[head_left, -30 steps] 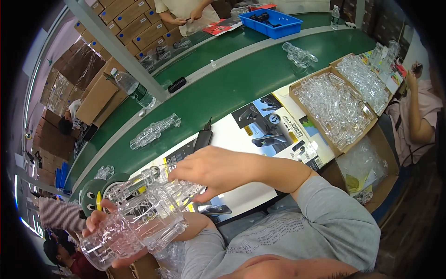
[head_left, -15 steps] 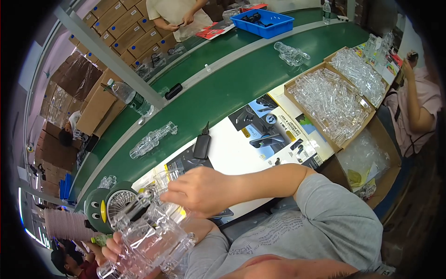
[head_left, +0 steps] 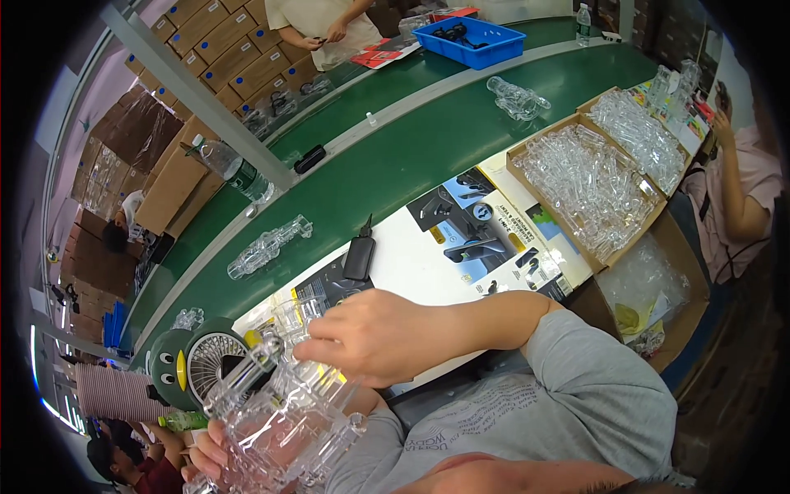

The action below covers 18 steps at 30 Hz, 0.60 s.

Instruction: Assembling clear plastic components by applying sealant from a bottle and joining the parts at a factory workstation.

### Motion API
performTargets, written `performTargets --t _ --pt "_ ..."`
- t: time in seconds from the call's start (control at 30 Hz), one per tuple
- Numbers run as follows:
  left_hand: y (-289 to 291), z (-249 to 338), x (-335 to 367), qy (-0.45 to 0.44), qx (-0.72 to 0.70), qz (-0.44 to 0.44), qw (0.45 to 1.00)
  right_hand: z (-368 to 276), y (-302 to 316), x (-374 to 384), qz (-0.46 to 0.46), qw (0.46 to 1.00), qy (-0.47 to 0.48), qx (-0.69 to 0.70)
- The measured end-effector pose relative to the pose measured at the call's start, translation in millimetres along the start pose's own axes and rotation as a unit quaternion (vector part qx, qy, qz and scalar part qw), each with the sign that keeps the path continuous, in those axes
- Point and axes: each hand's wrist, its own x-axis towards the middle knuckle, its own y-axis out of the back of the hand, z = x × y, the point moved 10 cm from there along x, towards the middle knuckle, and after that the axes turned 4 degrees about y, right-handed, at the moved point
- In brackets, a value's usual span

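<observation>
A large clear plastic assembly [head_left: 288, 420], with tubes and knobs along its edges, is held tilted at the lower left. My left hand [head_left: 212, 451] is wrapped round it from below, partly seen through the plastic. Against its upper end, my right hand [head_left: 366, 336] is closed with the fingers curled in; whatever is between the fingertips is hidden. Just behind those fingers is another clear plastic piece [head_left: 300, 311]. A green penguin-faced fan [head_left: 177, 370] stands right beside the assembly, partly covered by it.
On the green bench [head_left: 395, 148] lie clear plastic assemblies [head_left: 270, 247] and a water bottle [head_left: 234, 173]. A black pointed-tip tool [head_left: 359, 257] rests on the printed cardboard [head_left: 395, 263]. Cartons of clear parts [head_left: 584, 189] stand at the right, a blue bin [head_left: 469, 45] at the back.
The clear plastic assembly has shifted slightly right and turned a little in my left hand. My right hand has moved slightly right, its fingers still curled.
</observation>
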Motion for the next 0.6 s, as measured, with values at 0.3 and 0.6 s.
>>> performTargets --t 0.3,0.6 --pt "8 -15 12 0.144 0.051 -0.004 0.988 -5 -4 4 0.058 0.998 0.013 -0.025" --pt "1 -8 10 0.097 0.066 0.023 0.993 -8 -29 0 0.034 0.999 -0.007 0.005"
